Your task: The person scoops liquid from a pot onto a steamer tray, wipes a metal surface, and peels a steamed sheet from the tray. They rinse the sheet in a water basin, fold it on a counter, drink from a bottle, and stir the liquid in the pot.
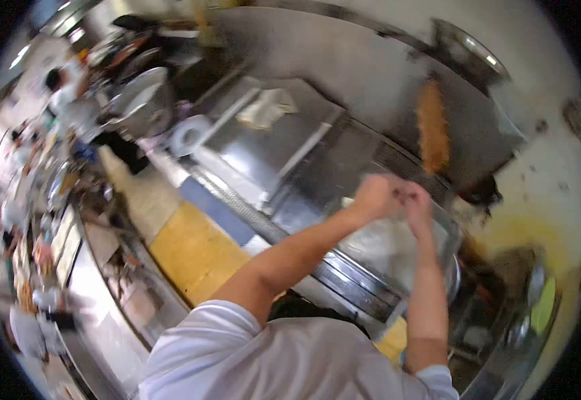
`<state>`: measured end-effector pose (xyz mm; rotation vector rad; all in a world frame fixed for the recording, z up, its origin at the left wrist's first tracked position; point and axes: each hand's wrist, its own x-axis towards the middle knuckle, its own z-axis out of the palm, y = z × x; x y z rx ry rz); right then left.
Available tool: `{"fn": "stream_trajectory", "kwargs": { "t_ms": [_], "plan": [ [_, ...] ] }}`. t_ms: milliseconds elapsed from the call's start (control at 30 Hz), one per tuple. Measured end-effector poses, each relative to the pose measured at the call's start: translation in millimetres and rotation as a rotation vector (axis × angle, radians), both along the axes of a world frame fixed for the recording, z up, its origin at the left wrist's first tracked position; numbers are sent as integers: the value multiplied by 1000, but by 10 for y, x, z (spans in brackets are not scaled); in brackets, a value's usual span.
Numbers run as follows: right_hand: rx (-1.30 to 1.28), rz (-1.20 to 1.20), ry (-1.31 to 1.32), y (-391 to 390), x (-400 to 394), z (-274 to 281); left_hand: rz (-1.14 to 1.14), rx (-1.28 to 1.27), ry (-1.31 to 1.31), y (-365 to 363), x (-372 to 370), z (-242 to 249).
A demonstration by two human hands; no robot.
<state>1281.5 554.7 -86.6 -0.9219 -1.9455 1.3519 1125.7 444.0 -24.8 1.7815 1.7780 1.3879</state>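
Note:
My left hand (374, 196) and my right hand (416, 201) are raised close together, fingers curled and touching each other. They hover over a large round metal bowl (378, 250) with something pale inside. The picture is blurred, so I cannot tell whether anything is pinched between the fingers. Both forearms are bare and reach out from white sleeves at the bottom of the view.
A stainless steel counter (290, 153) runs behind the bowl, with a white cloth (265, 107) on it. A big empty metal bowl (145, 100) and a white roll (188, 133) sit further off. An orange brush-like thing (433, 133) hangs nearby. A yellow floor patch (194, 253) lies below. A person (60, 90) stands far away.

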Motion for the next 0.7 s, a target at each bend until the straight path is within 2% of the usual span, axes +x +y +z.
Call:
{"fn": "stream_trajectory", "kwargs": {
  "t_ms": [33, 67, 100, 133, 167, 200, 233, 300, 333, 367, 433, 467, 500, 533, 600, 633, 700],
  "plan": [
    [-31, -74, 40, -171, -142, 91, -72, -1, -120, 58, -38, 33],
    [-102, -12, -235, -20, -16, -188, 15, 30, -177, 75, -126, 119],
    [23, -30, -306, 50, 138, -314, 57, 117, -195, 40, -307, 297],
    [146, -37, -379, 94, 313, -358, 116, 45, -372, 79, -497, 336],
    [189, -73, -491, 133, 516, -349, 150, 118, -411, 18, -630, 428],
    [230, -96, -603, 146, 660, -311, 270, 117, -343, 4, -653, 466],
    [264, -110, -714, 140, 769, -284, 292, 88, -328, 19, -636, 399],
    [216, -30, -707, 193, 693, -149, 204, 127, -191, 126, -407, 94],
    [183, -24, -413, 158, 498, -44, 167, 150, -122, 157, -262, -3],
    [149, -18, -120, 86, 251, 12, 107, 62, -150, 161, -80, 8],
    [39, -44, 183, -85, -166, -10, 63, 145, -41, 191, 35, 43],
    [55, -38, -9, -129, -102, -46, 38, 186, 17, 205, 74, 85],
    [66, -36, -198, -208, -45, -96, 49, 218, -187, 172, -2, 198],
    [81, -29, -386, -262, 1, -145, 103, 298, -153, 184, -235, 263],
    [89, -190, -499, -24, 639, -760, 316, 310, -257, -8, -560, 713],
    [84, -209, -543, -3, 862, -616, 386, 192, -268, -65, -681, 772],
    [102, -185, -603, -14, 1002, -339, 378, 243, -257, -71, -720, 549]
  ]
}}
